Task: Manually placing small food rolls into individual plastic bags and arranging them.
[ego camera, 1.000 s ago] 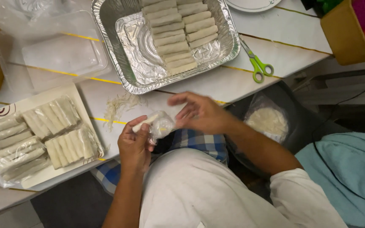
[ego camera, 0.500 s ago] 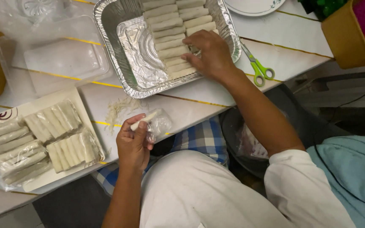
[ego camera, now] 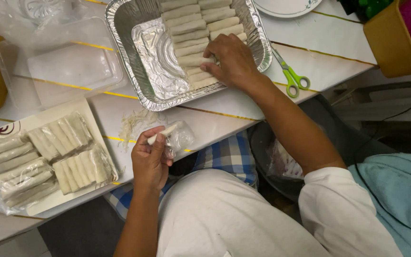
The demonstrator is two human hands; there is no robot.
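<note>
A person sits at a white table (ego camera: 224, 119), seen from above. The right hand (ego camera: 231, 59) reaches into a foil tray (ego camera: 134, 71), fingers curled down on the near end of a row of pale rolls (ego camera: 191, 35), pressing or placing one there; whether a roll is gripped under the palm cannot be told. The left hand (ego camera: 151, 159) hovers at the table's near edge, thumb and fingers pinched around a single roll (ego camera: 161, 134) together with a crumpled clear wrapper (ego camera: 179, 139).

The step in hand looks like unpacking rolls from their wrappers and lining them up in the tray. The next move would likely call for freeing the pinched roll from the plastic and carrying it to the row's open end, laid parallel to and snug against its neighbours.

The tray holds two columns of rolls along its right half; its left half is bare foil. To the left, a flat board (ego camera: 91, 114) carries several clear packs of rolls (ego camera: 60, 138), unopened. A clear plastic box (ego camera: 67, 66) behind it holds nothing visible. Green scissors (ego camera: 291, 76) lie just right of the tray. A tan bin (ego camera: 396, 38) at far right holds pink and red items.
</note>
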